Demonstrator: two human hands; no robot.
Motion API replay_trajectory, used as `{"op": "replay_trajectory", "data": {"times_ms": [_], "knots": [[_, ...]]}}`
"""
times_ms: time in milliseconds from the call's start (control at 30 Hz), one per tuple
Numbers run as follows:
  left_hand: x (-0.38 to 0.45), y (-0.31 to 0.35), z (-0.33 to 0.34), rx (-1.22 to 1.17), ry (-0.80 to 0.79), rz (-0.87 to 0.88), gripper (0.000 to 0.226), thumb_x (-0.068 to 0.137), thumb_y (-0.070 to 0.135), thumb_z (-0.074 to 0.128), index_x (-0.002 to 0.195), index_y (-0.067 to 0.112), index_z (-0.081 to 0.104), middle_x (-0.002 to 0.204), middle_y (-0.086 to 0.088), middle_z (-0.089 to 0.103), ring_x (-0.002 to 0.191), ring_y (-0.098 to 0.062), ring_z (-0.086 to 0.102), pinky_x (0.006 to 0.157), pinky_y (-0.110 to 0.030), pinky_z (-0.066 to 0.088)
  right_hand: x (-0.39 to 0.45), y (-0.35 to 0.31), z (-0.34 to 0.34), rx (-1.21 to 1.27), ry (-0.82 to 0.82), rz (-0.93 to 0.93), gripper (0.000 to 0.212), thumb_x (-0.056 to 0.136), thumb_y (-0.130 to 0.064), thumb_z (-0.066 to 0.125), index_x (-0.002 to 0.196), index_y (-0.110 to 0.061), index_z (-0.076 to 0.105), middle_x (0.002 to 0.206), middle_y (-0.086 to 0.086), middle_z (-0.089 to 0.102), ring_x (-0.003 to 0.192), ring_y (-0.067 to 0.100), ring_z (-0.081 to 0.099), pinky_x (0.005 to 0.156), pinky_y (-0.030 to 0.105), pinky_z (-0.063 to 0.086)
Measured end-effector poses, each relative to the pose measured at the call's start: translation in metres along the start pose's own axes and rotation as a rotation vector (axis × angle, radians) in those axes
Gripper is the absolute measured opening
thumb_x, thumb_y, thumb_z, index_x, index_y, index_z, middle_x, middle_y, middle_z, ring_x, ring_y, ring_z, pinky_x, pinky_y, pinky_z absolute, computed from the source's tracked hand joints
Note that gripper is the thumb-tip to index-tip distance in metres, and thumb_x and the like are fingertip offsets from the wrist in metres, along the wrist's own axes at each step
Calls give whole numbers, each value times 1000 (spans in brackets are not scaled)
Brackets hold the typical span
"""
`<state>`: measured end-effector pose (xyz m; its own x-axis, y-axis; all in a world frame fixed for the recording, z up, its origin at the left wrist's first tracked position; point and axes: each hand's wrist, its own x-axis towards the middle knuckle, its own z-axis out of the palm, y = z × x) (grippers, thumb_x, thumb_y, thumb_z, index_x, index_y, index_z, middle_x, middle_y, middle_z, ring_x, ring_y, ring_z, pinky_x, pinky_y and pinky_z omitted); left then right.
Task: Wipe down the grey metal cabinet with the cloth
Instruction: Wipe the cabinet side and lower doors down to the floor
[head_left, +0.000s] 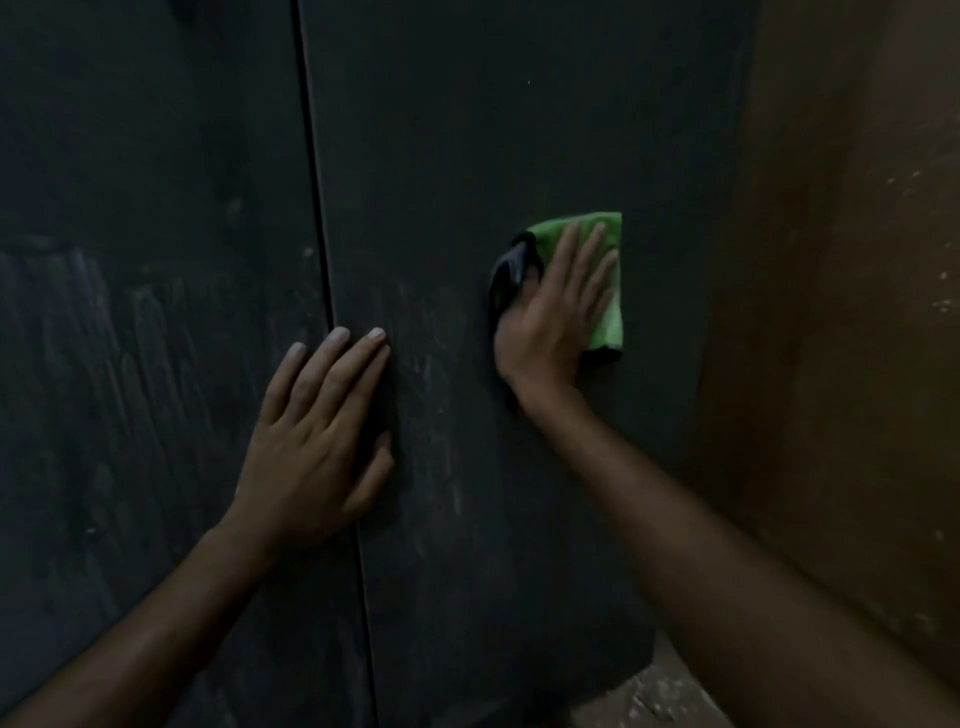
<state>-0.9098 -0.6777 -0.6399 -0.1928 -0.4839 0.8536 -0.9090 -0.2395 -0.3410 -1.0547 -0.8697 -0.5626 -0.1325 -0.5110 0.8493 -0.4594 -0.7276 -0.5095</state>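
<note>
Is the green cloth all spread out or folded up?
Folded up. The green cloth is a small bunched pad under the right hand, which presses it flat-fingered against the grey cabinet; a dark fold sticks out beside the thumb.

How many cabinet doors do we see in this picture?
2. The left door lies left of the vertical gap; the left hand rests across that gap. The right door has the right hand pressing the cloth on it.

The light is dim. A brown wall (841, 312), speckled with pale marks, stands on the right. A patch of rough, speckled floor (654, 701) shows near its foot.
</note>
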Motion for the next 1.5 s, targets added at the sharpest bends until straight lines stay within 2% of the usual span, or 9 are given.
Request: {"op": "replay_trajectory", "data": {"times_ms": [233,400,600,800,933,1000,1167,1300,1500], "knots": [[-8,-12,-23,-126,-31,-4,74,90,29,50,158,2,39,166,-15,37,158,-33,26,131,-45,16,-96,79,-16,-168,-323,-840,70,88,-30,56,153,-8,40,161,21,29,148,53,27,117,68,28],[-21,-27,-27,-58,-55,86,67,95,29,49,154,-3,45,163,-20,42,155,-36,30,132,-49,15,-37,6,4,-50,-34,7,72,98,-37,34,160,-2,22,168,24,12,155,47,7,123,62,12],[-16,-28,-39,-77,-58,-13,75,90,33,49,157,0,41,164,-18,39,154,-36,31,129,-46,16,-131,16,5,-59,-270,-714,65,96,-35,48,153,-4,40,162,21,23,150,54,18,119,70,21],[-47,-43,-42,-75,-101,28,75,91,36,50,156,-1,42,166,-19,36,159,-36,23,131,-55,15,-81,-34,27,36,39,-16,67,105,-43,28,161,-7,21,169,19,12,157,43,6,124,62,11],[-55,-34,-36,-98,-98,30,74,93,35,51,157,-2,41,168,-18,34,160,-35,22,131,-56,16,-162,-7,27,-22,-198,-622,68,100,-39,45,159,-12,26,167,14,14,154,48,10,124,63,10],[-59,-33,-33,-95,-113,66,74,94,35,52,157,-2,41,167,-18,35,160,-36,22,131,-57,16,-176,36,4,-89,-281,-671,70,95,-31,57,157,-11,32,162,19,22,150,52,21,122,61,16],[-63,-36,-26,-97,-101,74,76,95,36,51,158,-3,37,168,-19,34,160,-35,21,131,-56,15,-83,-20,16,14,-10,42,65,103,-36,32,160,-4,25,168,21,14,156,44,7,124,60,11],[-60,-38,-24,-160,-58,49,77,96,36,53,161,0,32,170,-18,30,161,-32,22,132,-49,14,-71,-71,34,78,43,-400,62,106,-43,32,157,-8,34,166,20,24,155,45,12,123,63,13],[-64,-35,-26,-163,-97,69,64,95,35,53,148,-2,52,166,-20,37,159,-36,24,132,-51,16,-155,29,1,-98,-262,-863,54,97,-32,49,148,-17,46,159,12,31,148,47,26,117,64,30]]}}
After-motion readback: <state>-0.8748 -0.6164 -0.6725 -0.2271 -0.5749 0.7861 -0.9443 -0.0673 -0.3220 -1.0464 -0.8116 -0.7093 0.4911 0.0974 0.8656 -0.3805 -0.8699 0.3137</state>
